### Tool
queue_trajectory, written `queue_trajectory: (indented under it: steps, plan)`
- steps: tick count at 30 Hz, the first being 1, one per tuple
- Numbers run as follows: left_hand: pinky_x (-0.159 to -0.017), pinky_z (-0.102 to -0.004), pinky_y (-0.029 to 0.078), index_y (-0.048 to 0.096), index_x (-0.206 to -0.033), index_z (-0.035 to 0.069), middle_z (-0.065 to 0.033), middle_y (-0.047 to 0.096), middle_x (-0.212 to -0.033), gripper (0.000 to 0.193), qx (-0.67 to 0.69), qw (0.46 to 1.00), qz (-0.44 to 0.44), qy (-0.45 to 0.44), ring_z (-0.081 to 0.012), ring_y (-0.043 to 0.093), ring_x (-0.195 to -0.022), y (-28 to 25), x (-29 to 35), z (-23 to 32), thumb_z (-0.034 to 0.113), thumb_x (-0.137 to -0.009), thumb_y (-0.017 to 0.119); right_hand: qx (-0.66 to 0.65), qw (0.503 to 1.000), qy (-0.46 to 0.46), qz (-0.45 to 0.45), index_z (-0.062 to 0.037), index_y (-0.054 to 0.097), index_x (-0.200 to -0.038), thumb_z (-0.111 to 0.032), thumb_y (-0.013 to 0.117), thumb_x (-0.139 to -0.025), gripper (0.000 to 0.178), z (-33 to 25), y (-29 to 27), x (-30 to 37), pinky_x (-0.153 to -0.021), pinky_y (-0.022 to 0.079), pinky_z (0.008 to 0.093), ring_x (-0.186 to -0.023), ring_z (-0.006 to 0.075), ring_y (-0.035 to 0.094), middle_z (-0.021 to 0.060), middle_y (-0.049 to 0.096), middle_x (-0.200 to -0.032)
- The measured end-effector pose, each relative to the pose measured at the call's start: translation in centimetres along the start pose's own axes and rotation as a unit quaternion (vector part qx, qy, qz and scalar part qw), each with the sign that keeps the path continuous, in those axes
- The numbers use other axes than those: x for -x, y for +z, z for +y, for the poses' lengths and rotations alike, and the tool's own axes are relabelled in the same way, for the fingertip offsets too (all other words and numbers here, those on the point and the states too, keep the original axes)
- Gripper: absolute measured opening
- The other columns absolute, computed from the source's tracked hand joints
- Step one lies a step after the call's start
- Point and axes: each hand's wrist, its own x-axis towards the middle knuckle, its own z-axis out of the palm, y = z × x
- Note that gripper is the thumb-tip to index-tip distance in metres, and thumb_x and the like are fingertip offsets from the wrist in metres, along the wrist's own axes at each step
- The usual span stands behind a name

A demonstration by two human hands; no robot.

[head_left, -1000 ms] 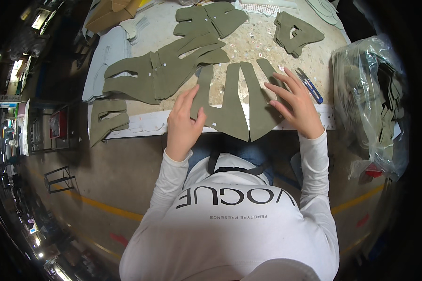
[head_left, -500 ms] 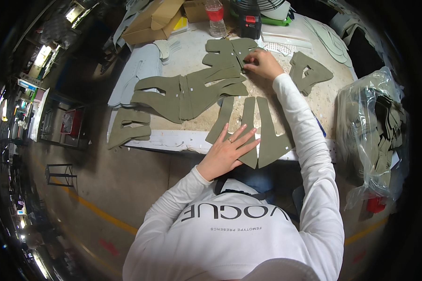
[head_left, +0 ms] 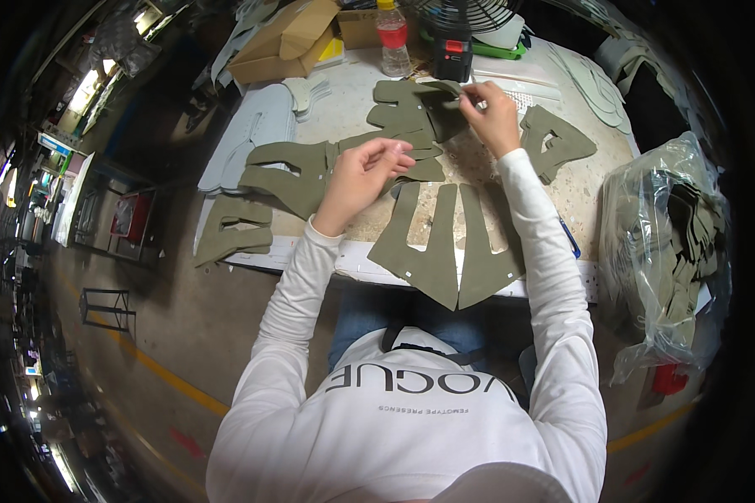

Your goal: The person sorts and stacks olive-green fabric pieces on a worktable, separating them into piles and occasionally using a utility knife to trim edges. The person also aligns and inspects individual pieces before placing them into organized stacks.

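Piles of green cutouts (head_left: 287, 163) lie at left on the table (head_left: 369, 258), probably kept apart by shape. Over their right end I see the left hand (head_left: 361, 180), fingers curled together; I cannot tell whether they pinch anything. Two forked pieces (head_left: 413, 253) lie flat at the near edge, tips almost meeting, perhaps placed as a mirrored pair. Farther back, the right hand (head_left: 492, 117) pinches the edge of a raised piece (head_left: 447, 119), olive, matte and bending, likely to part it from its stack.
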Motion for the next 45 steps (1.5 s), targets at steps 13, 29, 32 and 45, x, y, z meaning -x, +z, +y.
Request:
queue_trajectory:
  steps: [13, 29, 32, 45]
  plan:
    - [-0.064, -0.0193, 0.048, 0.049, -0.138, 0.007, -0.0088, 0.062, -0.089, 0.049, -0.122, 0.991, 0.052, -0.026, -0.0043, 0.060, -0.072, 4.1, 3.2, -3.6, 0.011, -0.092, 0.065, 0.005, 0.954, 0.030, -0.297, -0.0098, 0.075, -0.098, -0.026, 0.071, -0.082, 0.023, -0.2, 2.7, -2.2, -0.078, 0.053, 0.0371, -0.081, 0.0278, 0.069, 0.0115, 0.072, -0.085]
    - [-0.071, -0.0175, 0.049, 0.062, -0.125, -0.003, -0.0084, 0.055, -0.125, 0.034, 0.008, 0.976, 0.216, -0.023, -0.0052, 0.059, -0.083, -3.3, 13.6, -0.4, -0.006, -0.091, 0.058, 0.177, 0.974, -0.015, -0.144, -0.0144, 0.068, -0.109, -0.022, 0.072, -0.080, 0.030, 3.4, 11.9, -4.1, -0.084, 0.054, 0.0447, -0.105, 0.0301, 0.061, 0.0088, 0.062, -0.108]
    - [-0.068, -0.0170, 0.048, 0.063, -0.123, -0.004, -0.0087, 0.059, -0.120, 0.032, 0.008, 0.963, 0.266, -0.031, -0.0039, 0.059, -0.081, -4.1, 15.0, -1.0, -0.006, -0.091, 0.058, 0.176, 0.977, -0.053, -0.106, -0.0135, 0.068, -0.102, -0.019, 0.071, -0.079, 0.023, 3.2, 12.0, -3.7, -0.082, 0.054, 0.0443, -0.101, 0.0286, 0.062, 0.0062, 0.062, -0.104]
    - [-0.070, -0.0152, 0.042, 0.060, -0.128, -0.001, -0.0006, 0.060, -0.108, 0.039, 0.058, 0.977, 0.200, -0.047, 0.0002, 0.052, -0.081, -4.1, 14.8, -2.3, -0.006, -0.090, 0.060, 0.043, 0.992, 0.041, -0.115, -0.0156, 0.063, -0.108, -0.012, 0.068, -0.077, 0.032, 4.4, 12.3, -5.0, -0.080, 0.054, 0.0465, -0.089, 0.0372, 0.068, 0.0142, 0.072, -0.092]
